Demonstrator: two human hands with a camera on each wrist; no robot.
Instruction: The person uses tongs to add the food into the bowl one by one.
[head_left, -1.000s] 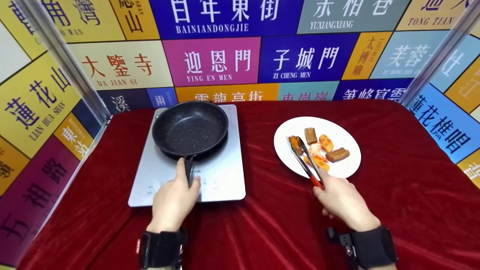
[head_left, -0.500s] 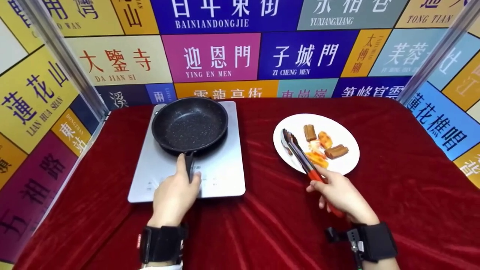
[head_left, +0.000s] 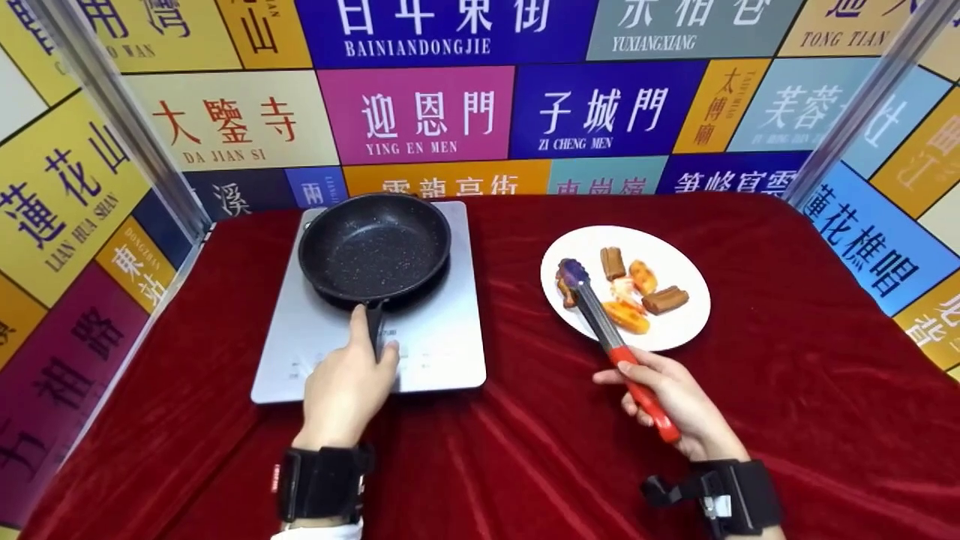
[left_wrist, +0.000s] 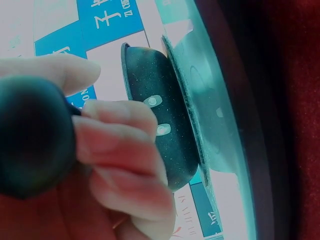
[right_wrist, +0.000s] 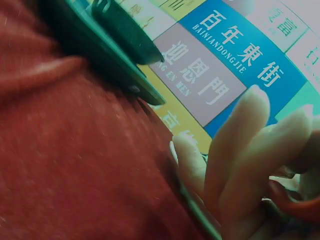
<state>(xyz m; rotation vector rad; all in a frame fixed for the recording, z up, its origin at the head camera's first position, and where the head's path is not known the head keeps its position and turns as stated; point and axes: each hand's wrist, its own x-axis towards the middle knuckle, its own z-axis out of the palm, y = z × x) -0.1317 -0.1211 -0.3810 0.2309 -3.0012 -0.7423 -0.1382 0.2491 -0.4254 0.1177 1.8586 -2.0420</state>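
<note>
My left hand (head_left: pixel 346 382) grips the handle (left_wrist: pixel 35 135) of a black speckled frying pan (head_left: pixel 373 251), with the index finger laid along it toward the pan. My right hand (head_left: pixel 679 401) holds red-handled tongs (head_left: pixel 600 321) between thumb and fingers. Their dark tips lie over the left side of a white plate (head_left: pixel 679 330), against a brown glazed piece of food (head_left: pixel 565 289); whether they clamp it I cannot tell. Also on the plate are two brown ridged pieces (head_left: pixel 613 262), orange-yellow pieces (head_left: pixel 627 317) and whitish-red bits (head_left: pixel 623 289). The right wrist view shows partly bent fingers (right_wrist: pixel 240 145).
The pan sits on a silver induction cooktop (head_left: pixel 442 367) at the left. Dark red velvet cloth (head_left: pixel 517 420) covers the table, with folds in front. Panels with printed place names (head_left: pixel 420 112) stand behind and at both sides.
The tongs have turned about their length, and the right hand has shifted back along the handle and rolled over. The left hand keeps its hold on the pan handle.
</note>
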